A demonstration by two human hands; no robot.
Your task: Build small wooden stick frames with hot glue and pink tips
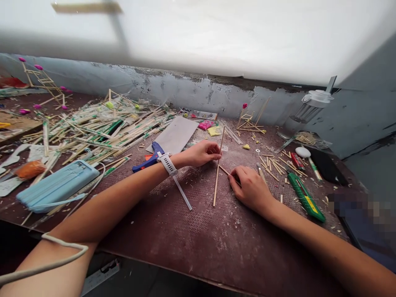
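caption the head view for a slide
Left hand and right hand hold sticks at a cluttered table, glue gun nearby.

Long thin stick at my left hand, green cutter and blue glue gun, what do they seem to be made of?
The long thin stick looks like bare wood, possibly bamboo, given its pale tan, matt surface. The green cutter seems smooth hard plastic, from its even, saturated colour. The blue glue gun is probably moulded plastic, judging by its uniform colour.
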